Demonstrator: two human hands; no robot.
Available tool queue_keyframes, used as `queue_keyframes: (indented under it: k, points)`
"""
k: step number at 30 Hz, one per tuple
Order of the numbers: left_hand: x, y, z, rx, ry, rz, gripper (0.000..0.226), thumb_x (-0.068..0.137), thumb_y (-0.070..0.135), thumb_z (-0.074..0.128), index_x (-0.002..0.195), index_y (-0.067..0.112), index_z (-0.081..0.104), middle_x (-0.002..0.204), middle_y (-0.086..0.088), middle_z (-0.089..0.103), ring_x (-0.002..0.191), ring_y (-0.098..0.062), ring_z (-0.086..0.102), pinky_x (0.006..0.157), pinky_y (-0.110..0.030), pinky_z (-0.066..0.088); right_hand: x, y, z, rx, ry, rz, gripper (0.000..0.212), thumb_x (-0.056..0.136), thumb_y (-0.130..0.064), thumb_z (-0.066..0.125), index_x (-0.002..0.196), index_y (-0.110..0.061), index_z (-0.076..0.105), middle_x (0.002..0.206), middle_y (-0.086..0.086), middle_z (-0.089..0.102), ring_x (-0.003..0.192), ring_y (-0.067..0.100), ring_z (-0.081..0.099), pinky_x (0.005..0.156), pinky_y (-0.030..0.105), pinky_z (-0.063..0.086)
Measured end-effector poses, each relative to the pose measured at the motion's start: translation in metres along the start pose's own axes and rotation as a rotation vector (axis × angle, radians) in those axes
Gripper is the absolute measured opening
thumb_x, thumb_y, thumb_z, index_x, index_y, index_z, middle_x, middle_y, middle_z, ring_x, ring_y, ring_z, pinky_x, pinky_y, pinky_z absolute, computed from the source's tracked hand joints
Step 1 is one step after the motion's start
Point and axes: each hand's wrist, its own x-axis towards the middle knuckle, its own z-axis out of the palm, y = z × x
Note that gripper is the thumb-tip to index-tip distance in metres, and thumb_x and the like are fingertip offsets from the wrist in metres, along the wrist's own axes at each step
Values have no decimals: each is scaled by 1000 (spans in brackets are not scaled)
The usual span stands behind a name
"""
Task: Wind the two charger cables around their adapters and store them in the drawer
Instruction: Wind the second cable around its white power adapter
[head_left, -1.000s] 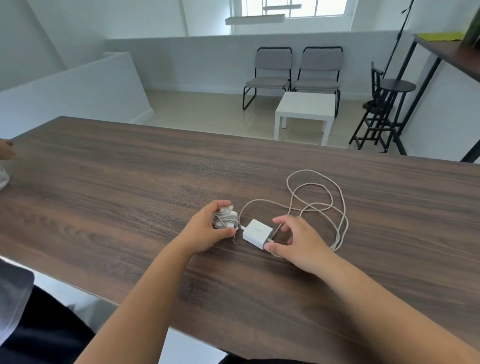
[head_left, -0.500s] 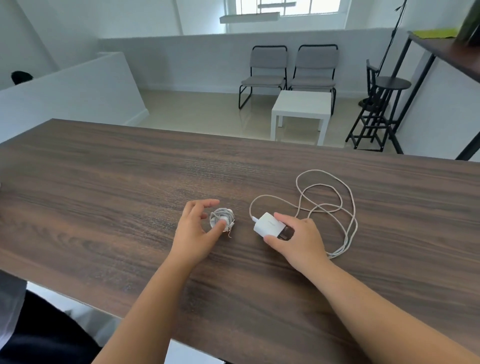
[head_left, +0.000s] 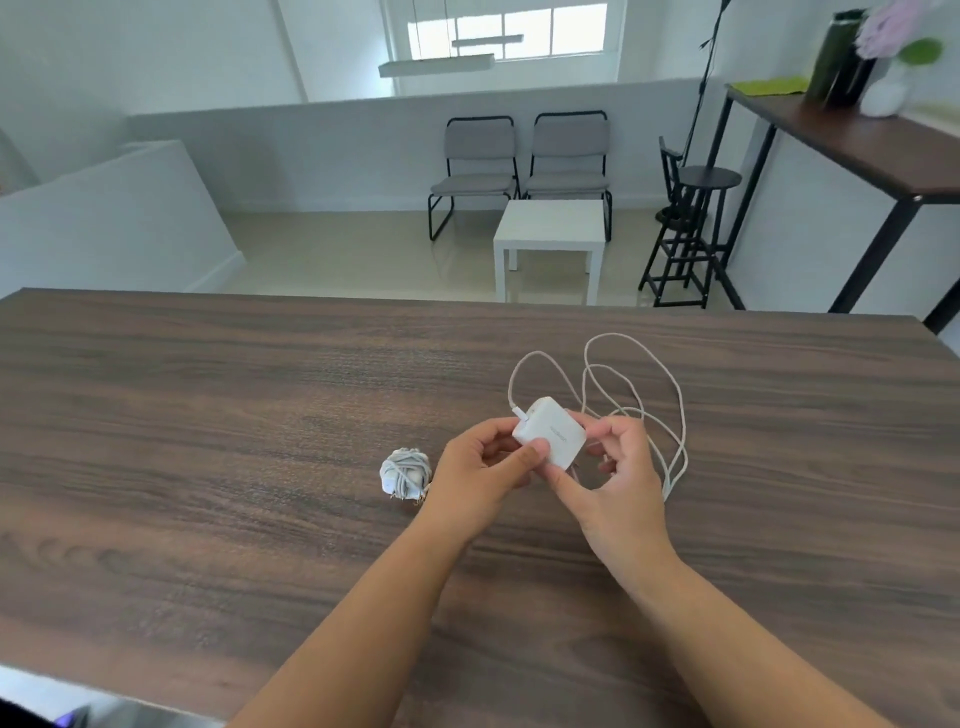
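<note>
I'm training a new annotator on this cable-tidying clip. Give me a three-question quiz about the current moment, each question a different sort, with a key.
1. True or false: the wound charger lies on the table, touched by no hand.
2. Which hands hold the white adapter? A) left only B) right only C) both
3. Fill in: the loose cable lies mostly on the adapter's ____ side, from the person's view.

Key: 1 true; 2 C, left hand and right hand; 3 right.
</note>
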Motion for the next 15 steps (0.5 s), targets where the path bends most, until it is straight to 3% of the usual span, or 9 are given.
queue_keyframes:
  k: [3, 6, 8, 11, 13, 15]
  points:
    - [6, -1, 2, -40, 25, -32, 22, 79, 18, 73, 101, 19, 73, 94, -10, 71, 86, -18, 66, 76, -29, 57, 1, 4, -9, 8, -73, 5, 49, 67, -39, 82, 97, -44, 44, 118, -22, 63, 110, 2, 55, 87, 14, 37]
    - [10, 2, -2, -11, 66, -33, 27, 73, 20, 67, 100, 18, 74, 92, -7, 70, 85, -21, 66, 74, -38, 59, 3, 9, -19, 71, -98, 5, 32, 76, -48, 65, 105, -41, 52, 118, -20, 63, 113, 4, 55, 97, 35, 42]
    - [11, 7, -3, -3, 52, -28, 31, 74, 19, 64, 103, 13, 71, 95, -6, 70, 85, -22, 68, 68, -38, 59, 15, 12, -24, 36, -63, 22, 34, 81, -42, 60, 114, -37, 53, 119, -20, 57, 109, 5, 52, 98, 44, 43]
    - [10, 15, -2, -18, 3, -13, 34, 76, 20, 61, 106, 8, 68, 94, -8, 70, 82, -20, 68, 63, -33, 57, 44, 7, -31, -101, -143, 19, 56, 86, -20, 63, 135, -38, 39, 133, -18, 41, 124, 7, 39, 107, 39, 35]
    - [9, 18, -2, -26, -47, -2, 33, 78, 23, 60, 107, 9, 69, 93, -7, 69, 81, -18, 66, 62, -31, 54, 60, -2, -32, -155, -223, -10, 69, 86, -19, 65, 141, -40, 29, 133, -21, 31, 130, 8, 29, 110, 33, 26]
    - [10, 22, -1, -58, -80, 5, 34, 78, 30, 62, 106, 13, 71, 93, -6, 70, 82, -17, 65, 63, -30, 52, 71, -7, -30, -134, -294, -2, 66, 87, -23, 65, 139, -45, 31, 132, -21, 37, 130, 6, 30, 108, 31, 25]
